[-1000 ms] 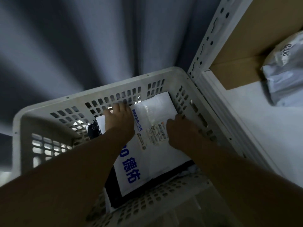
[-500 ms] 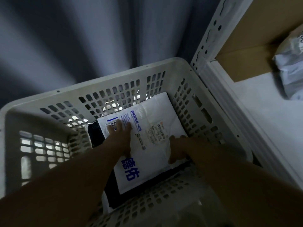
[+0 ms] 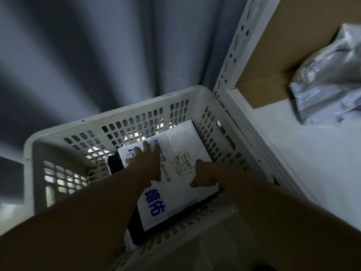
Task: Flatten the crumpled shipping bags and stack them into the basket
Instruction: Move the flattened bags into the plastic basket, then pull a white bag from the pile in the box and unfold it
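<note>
A white shipping bag [image 3: 181,151] with blue print and a label lies flat inside the white perforated basket [image 3: 136,106]. It rests on top of a dark bag [image 3: 115,163] whose edge shows at the left. My left hand [image 3: 147,163] presses flat on the white bag's far left part, fingers straight. My right hand [image 3: 203,177] rests on the bag's right edge with fingers bent down against it. A crumpled grey shipping bag [image 3: 330,83] lies on the shelf at the right.
A white metal shelf [image 3: 312,163] with a perforated upright [image 3: 236,45] stands right of the basket. Brown cardboard [image 3: 273,36] lines its back. A grey curtain [image 3: 88,55] hangs behind the basket.
My left hand slid toward me, then forward again over the white bag. My right hand drew back along the bag's right edge. The bag stays in place.
</note>
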Demonstrator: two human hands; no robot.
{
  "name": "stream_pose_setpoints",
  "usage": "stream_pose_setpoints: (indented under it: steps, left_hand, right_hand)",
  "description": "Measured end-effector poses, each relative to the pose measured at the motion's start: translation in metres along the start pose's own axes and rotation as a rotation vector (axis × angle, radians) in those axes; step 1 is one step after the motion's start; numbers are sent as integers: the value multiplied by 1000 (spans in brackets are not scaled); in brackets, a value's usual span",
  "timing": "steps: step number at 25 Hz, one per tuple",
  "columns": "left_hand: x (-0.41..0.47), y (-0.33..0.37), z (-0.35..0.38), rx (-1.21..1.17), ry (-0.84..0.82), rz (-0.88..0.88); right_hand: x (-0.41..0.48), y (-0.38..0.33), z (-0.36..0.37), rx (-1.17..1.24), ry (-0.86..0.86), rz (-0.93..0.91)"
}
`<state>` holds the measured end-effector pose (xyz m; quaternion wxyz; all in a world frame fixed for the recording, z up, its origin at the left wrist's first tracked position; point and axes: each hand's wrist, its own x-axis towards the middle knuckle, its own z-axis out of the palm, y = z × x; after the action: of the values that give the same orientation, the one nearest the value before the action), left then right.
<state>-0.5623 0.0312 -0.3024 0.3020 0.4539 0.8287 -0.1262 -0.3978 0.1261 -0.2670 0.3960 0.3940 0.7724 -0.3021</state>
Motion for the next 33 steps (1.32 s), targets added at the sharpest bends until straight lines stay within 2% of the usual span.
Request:
stream_pose_setpoints:
  steps: [5,11,15,18,24,29,33]
  left_hand:
    - [-54,21,-46,32,112,49]
    - [-140,73,-104,-93,296,194]
    - [-217,134,-135,-190,410,301]
    - [-256,175,-146,-244,455,347]
    - [-337,274,-139,-403,499,451]
    - [-356,334,-123,-710,550,460]
    - [-348,363,-99,-802,544,473]
  right_hand:
    - [-67,-5,-23,74,174,-86]
    - [-167,21,-32,169,409,-194]
    - [-245,62,-26,170,549,-156]
    - [-289,86,-21,171,582,-102]
    - [-385,162,5,227,689,-25]
    - [-418,204,15,248,780,59]
    - [-416,218,25,261,830,134]
